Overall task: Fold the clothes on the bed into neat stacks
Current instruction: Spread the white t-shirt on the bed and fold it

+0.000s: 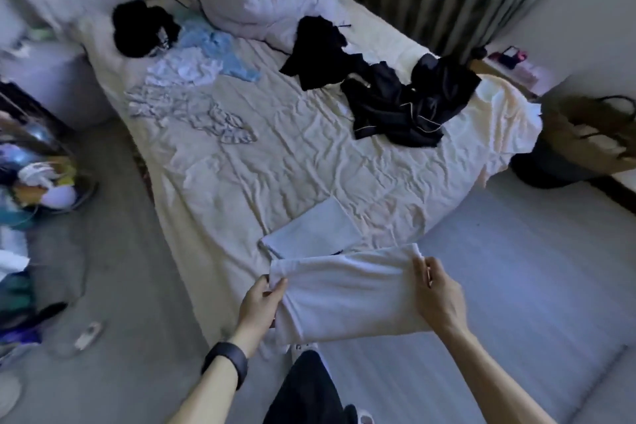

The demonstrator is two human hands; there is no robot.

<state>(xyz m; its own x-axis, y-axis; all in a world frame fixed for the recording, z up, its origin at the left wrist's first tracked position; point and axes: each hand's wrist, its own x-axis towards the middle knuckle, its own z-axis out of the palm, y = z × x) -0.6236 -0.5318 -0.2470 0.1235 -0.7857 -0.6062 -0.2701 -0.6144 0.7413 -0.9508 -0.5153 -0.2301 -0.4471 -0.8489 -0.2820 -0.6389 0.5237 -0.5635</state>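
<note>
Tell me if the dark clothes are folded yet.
No: the dark clothes lie crumpled on the bed while the left hand and right hand pinch a white cloth.

free: bare sheet [275, 165] mid-bed | blocked: dark clothes [395, 103] right; pale clothes [192, 107] left, extent unclear

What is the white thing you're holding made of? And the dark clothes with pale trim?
The white garment, pinched by the left hand and right hand, looks like soft matte cloth, maybe cotton: it sags and creases without shine. The dark clothes with pale piping look smoother, perhaps satin, from a faint sheen; blur leaves that open.
</note>
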